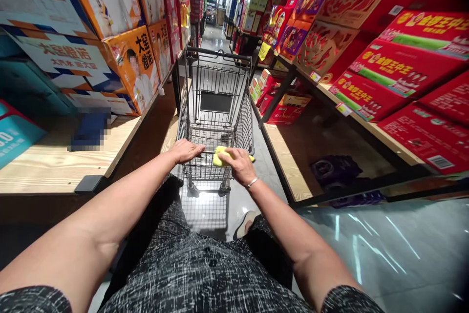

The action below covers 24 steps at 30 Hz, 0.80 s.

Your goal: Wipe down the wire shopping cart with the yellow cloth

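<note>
The right hand (pixel 240 164) was clamped on a soft, crumpled yellow cloth (pixel 219 160), pressed to the thin near bar of a dark wire-mesh shopping cart (pixel 215 102), at the cart's six o'clock. The left hand (pixel 185 151) lay over the same bar toward eight o'clock; whether its fingers closed underneath could not be told. At ten o'clock, glossy orange cardboard cartons (pixel 146 66) printed 大窑橙诺 sat stacked on a pale wood-grained shelf (pixel 54 171). At two o'clock, flat red cartons (pixel 384 71) bore yellow lettering, 金锣王中王, above green bands. Polished grey floor (pixel 381 254) gleamed at four o'clock.
</note>
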### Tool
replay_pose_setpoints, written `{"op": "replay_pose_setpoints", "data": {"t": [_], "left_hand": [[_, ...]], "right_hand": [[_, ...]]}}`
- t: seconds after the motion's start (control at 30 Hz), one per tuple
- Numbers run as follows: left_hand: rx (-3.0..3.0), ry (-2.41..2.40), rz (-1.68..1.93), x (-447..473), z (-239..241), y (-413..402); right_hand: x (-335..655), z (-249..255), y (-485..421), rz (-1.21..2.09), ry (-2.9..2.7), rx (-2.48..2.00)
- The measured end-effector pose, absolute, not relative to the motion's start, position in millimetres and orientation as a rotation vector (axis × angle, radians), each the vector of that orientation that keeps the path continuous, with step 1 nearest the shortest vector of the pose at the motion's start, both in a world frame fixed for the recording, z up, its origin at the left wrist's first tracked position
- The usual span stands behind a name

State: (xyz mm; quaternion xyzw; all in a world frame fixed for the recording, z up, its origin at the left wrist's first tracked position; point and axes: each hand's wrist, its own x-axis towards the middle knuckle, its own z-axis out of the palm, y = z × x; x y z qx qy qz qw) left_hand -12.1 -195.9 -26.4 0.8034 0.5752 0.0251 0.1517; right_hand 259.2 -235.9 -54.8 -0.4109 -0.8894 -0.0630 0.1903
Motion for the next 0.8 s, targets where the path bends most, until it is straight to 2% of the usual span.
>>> {"op": "replay_pose_setpoints", "data": {"t": [0.07,0.17,0.33,0.53,0.8], "left_hand": [[2.316,1.602,0.11,-13.6,-26.4,-193.8],[2.279,1.611,-0.026,-9.0,-20.8,-189.0],[2.261,1.464,-0.067,25.7,-8.0,-188.6],[2.321,1.513,0.086,69.3,-17.7,-206.0],[2.333,1.545,0.107,65.2,-20.4,-207.7]], "right_hand": [[297.4,-53.8,-235.8,-0.198,-2.452,-1.275],[340.0,-53.9,-229.9,-0.163,-2.324,-1.416],[342.0,-78.3,-215.9,-0.026,-1.962,-1.406],[303.0,-144.3,-234.3,-0.022,-1.643,-1.5],[281.2,-240.3,-280.0,0.32,-2.096,-1.71]]}}
